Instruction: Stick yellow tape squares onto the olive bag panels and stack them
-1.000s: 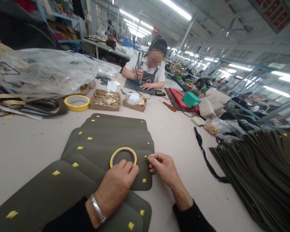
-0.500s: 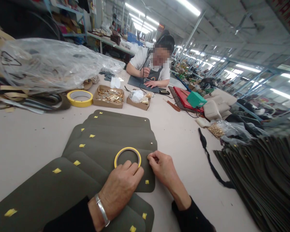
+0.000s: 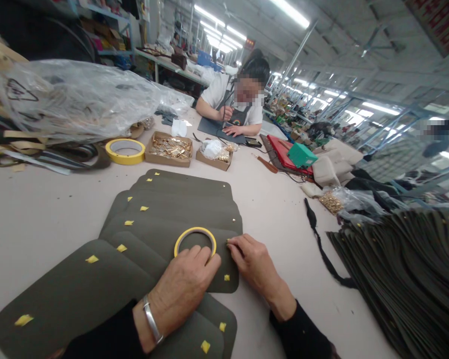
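My left hand (image 3: 187,279), with a silver bangle at the wrist, is closed round the lower rim of a roll of yellow tape (image 3: 176,244) over the dark olive panels. Thumb and forefinger of my right hand (image 3: 252,259) pinch a small piece of yellow tape (image 3: 228,241) at the right edge of one panel (image 3: 149,219). Several such panels overlap on the table, with rounded corners and yellow tape bits near their edges. One tape bit (image 3: 227,277) lies on the same panel, just below my right fingertips. My left hand and sleeve cover parts of the lower panels.
A wider yellow tape roll (image 3: 124,158), a box of gold hardware (image 3: 168,160) and a smaller box (image 3: 214,162) stand farther back. Stacked dark panels (image 3: 404,269) and a black strap (image 3: 322,249) lie on the right. Across the table sits a co-worker (image 3: 213,94), bent over a dark piece.
The view shifts slightly. My right fingers stay at the panel edge, where a yellow tape bit now shows more plainly. A person comes into view at the far right.
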The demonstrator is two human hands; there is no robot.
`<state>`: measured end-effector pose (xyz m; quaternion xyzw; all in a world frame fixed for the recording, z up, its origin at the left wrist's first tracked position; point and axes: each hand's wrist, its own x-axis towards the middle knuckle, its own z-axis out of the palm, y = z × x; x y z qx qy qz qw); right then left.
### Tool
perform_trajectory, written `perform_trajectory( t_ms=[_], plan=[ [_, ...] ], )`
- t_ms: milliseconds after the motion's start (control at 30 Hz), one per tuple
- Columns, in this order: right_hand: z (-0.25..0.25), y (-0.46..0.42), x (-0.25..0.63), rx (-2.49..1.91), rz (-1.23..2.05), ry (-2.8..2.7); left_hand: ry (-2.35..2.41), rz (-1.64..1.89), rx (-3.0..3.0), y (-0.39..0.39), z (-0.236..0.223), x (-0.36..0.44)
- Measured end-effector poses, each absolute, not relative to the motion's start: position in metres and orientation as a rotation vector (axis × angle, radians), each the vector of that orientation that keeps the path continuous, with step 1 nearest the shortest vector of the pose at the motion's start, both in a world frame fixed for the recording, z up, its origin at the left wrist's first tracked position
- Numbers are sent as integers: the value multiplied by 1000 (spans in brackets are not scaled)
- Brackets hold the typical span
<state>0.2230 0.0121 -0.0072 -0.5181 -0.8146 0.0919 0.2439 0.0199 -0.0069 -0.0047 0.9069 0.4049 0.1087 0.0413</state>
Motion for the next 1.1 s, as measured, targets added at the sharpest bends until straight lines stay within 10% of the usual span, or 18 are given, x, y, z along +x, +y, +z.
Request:
perform_trajectory(
  t_ms=[400, 833, 1100],
  plan=[
    [-6, 22, 205, -1851, 375, -1926, 1093, 282, 2960, -13, -17, 15],
    [20, -24, 219, -1455, 913, -1704, 909, 1085, 2653, -4, 6, 10],
    [22, -26, 197, -1141, 602, -1925, 1035, 1071, 2670, -7, 0, 10]
  ],
)
